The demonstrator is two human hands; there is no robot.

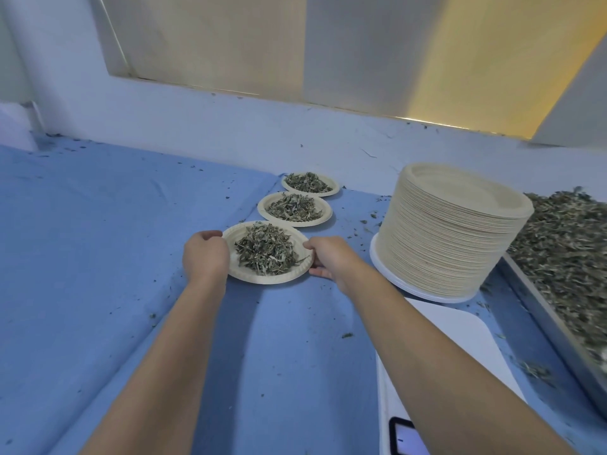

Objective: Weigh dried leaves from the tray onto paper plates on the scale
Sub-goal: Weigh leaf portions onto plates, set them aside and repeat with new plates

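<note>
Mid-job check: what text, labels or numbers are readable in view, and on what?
No text reads legibly.
Scale display: lit, figures too blurred to read.
Nearest plate, plate stack, tray: no print visible.

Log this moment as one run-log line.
left hand grips nearest plate rim | right hand grips opposite rim | two filled plates behind | scale without plate | tray holds leaves

Left hand (pixel 205 254), right hand (pixel 328 257), both forearms (pixel 170 356) bare.

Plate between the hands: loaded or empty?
Loaded: dried leaves heaped in the plate; left hand and right hand grip its rim.
</note>
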